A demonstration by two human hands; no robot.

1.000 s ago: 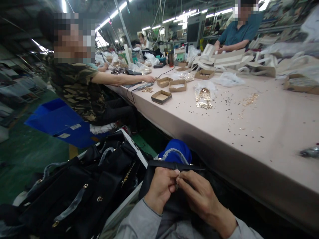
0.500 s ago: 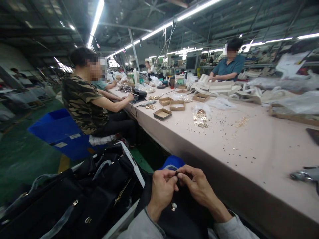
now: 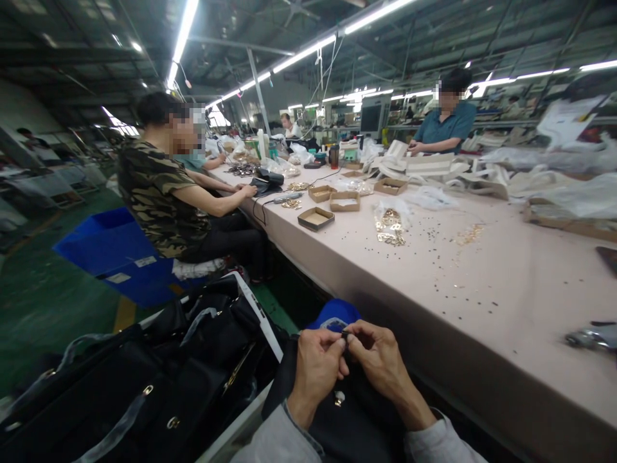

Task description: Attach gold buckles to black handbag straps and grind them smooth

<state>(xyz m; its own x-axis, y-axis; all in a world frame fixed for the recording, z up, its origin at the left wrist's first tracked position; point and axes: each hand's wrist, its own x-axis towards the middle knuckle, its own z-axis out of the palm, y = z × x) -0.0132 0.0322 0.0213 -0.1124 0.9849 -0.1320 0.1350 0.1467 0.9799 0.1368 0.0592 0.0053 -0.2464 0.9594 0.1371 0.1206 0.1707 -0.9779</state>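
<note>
A black bag (image 3: 359, 421) with a small gold-coloured clasp (image 3: 339, 399) lies across my lap. Above it my left hand (image 3: 315, 363) and my right hand (image 3: 378, 354) meet, fingertips nearly touching. Both are closed in a pinch on a small dark piece (image 3: 345, 334), mostly covered by the fingers; whether it is part of the bag I cannot tell. Just beyond my fingers shows something blue (image 3: 337, 311) with clear plastic by it.
A bin (image 3: 250, 307) of black bags with gold fittings stands at my left. On the long table (image 3: 385, 283) lie cardboard boxes (image 3: 315, 219), gold hardware (image 3: 390, 228), scattered dark bits and a metal tool (image 3: 590, 337). Co-workers sit along it, one beside a blue crate (image 3: 116, 257).
My hands stay together in the same pinch, with slight finger movement; a bit more of the dark piece shows. The co-worker at the left has shifted their hands over the dark work.
</note>
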